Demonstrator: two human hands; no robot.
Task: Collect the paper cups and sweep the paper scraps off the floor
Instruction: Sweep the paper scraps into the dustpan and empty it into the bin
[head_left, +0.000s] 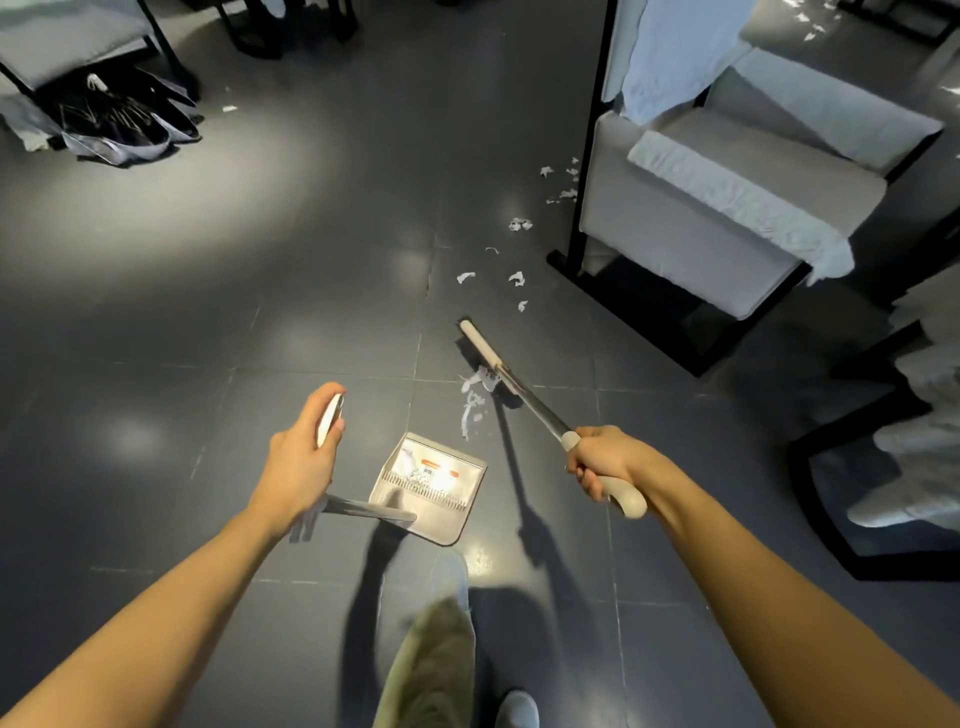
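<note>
My right hand (602, 460) grips the cream handle of a broom (524, 389) whose head rests on the dark floor ahead. A small heap of white paper scraps (474, 400) lies against the broom head, just beyond the mouth of a grey dustpan (441, 493) that sits on the floor. My left hand (304, 457) holds the top of the dustpan's long handle. More paper scraps (517, 278) are strewn farther ahead, and others (563, 182) lie beside the armchair. No paper cups are visible.
A grey armchair (727, 208) on a black frame stands at the right, with a white cloth draped on it. Another chair (72, 47) and a collapsed dark umbrella (119, 119) lie at the far left. My legs and shoes (452, 577) are below the dustpan.
</note>
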